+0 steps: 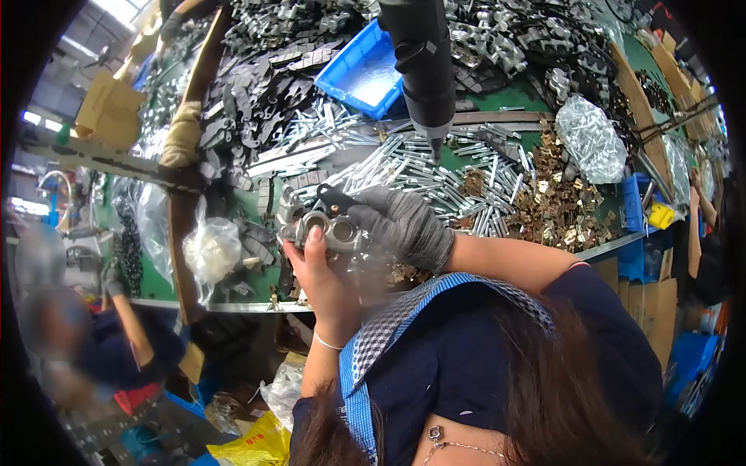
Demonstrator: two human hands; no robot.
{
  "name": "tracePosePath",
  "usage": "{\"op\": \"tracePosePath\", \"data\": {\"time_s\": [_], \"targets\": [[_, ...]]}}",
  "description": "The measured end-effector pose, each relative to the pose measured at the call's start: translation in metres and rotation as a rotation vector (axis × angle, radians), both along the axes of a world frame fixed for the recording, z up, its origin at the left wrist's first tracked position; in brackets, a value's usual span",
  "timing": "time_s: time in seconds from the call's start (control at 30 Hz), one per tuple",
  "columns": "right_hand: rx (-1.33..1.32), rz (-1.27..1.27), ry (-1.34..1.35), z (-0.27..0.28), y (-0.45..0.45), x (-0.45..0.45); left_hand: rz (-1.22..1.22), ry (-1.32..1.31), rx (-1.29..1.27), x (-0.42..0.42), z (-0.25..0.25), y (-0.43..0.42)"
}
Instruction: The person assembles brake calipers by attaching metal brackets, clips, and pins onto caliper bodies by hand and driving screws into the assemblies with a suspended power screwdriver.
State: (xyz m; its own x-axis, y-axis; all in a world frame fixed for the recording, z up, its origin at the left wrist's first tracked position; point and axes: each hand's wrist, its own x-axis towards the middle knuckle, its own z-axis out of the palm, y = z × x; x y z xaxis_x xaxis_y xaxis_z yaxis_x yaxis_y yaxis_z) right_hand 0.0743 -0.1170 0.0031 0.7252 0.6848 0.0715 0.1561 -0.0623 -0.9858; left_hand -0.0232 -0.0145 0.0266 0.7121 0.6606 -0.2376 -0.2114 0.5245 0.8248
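A silvery metal casting (340, 231) with round bores is held over the near part of the bench. My bare left hand (322, 276) grips it from below, the thumb lying on the bore face. On my right hand (404, 225) is a grey glove; its fingers are closed around a dark flat plate (334, 196) at the casting's upper side. Beyond my hands lies a heap of silver pins (396, 172). The tip of a black power driver (432, 116) hangs above those pins.
A blue tray (364, 71) lies among dark plates and castings. Brown clips (559, 203) and a bag of pins (590, 141) are at the right. A bag of pale parts (211, 252) sits left. Co-workers (128, 334) are visible at both sides.
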Motion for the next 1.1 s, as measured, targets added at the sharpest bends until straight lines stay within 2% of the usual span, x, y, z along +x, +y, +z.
{"op": "tracePosePath", "data": {"time_s": [0.07,0.1,0.13,0.17,0.23,0.27,0.3,0.33,0.4,0.43,0.5,0.57,0.6,0.67,0.73,0.77,0.8,0.87,1.0,1.07,1.1], "targets": [[0.013,-0.022,-0.097,-0.007,0.008,0.004,0.024,0.031,0.017,0.0,-0.018,0.009],[-0.056,0.037,-0.229,-0.007,0.012,0.006,0.106,0.114,0.598,-0.004,-0.031,0.012],[-0.088,0.072,-0.339,-0.009,0.011,0.005,0.124,0.164,0.784,-0.006,-0.031,0.012],[-0.103,0.07,-0.442,-0.011,0.012,0.0,0.074,0.172,0.708,-0.008,-0.023,0.013],[-0.142,0.019,-0.597,-0.02,0.018,-0.004,0.051,0.134,0.403,-0.007,-0.017,0.01],[-0.188,0.016,-0.575,-0.021,0.03,0.002,0.086,-0.006,-0.049,-0.002,0.001,0.005],[-0.234,0.014,-0.554,-0.022,0.041,0.009,0.143,0.082,0.076,-0.006,-0.012,0.009],[-0.163,0.028,-0.533,-0.02,0.035,0.006,0.134,0.093,0.063,-0.007,-0.007,0.008],[-0.105,0.088,-0.523,-0.017,0.029,0.017,-0.034,-0.169,-0.113,-0.003,0.006,0.013],[0.085,0.244,-0.245,-0.016,0.041,0.025,0.003,-0.088,0.028,-0.007,-0.007,0.026],[0.429,0.26,0.419,0.03,0.019,0.012,0.065,0.042,0.459,-0.004,0.0,0.033],[0.352,0.211,0.205,0.052,-0.007,0.024,0.073,-0.155,-0.236,0.005,0.024,0.053],[0.416,0.177,0.244,0.063,-0.018,0.023,0.148,-0.133,-0.194,0.005,0.023,0.071],[0.266,0.158,0.134,0.046,-0.046,0.039,0.173,-0.032,-0.027,0.001,0.031,0.103],[0.212,-0.011,0.277,0.037,-0.065,0.042,0.054,0.063,0.286,0.003,0.019,0.15],[0.167,-0.098,0.344,0.03,-0.072,0.042,-0.128,0.085,0.448,0.01,0.004,0.183],[0.157,-0.112,0.35,0.024,-0.077,0.042,-0.239,0.283,0.589,0.017,0.011,0.189],[0.135,-0.138,0.411,0.022,-0.08,0.033,-0.449,0.498,0.625,0.033,-0.005,0.208],[0.083,-0.133,0.375,0.017,-0.081,0.026,-0.551,0.547,0.471,0.05,-0.023,0.229],[-0.038,-0.099,0.355,0.019,-0.086,0.027,-0.732,0.712,1.053,0.051,-0.031,0.244],[-0.097,-0.094,0.28,0.026,-0.085,0.028,-0.794,0.732,1.216,0.053,-0.038,0.254]]}}
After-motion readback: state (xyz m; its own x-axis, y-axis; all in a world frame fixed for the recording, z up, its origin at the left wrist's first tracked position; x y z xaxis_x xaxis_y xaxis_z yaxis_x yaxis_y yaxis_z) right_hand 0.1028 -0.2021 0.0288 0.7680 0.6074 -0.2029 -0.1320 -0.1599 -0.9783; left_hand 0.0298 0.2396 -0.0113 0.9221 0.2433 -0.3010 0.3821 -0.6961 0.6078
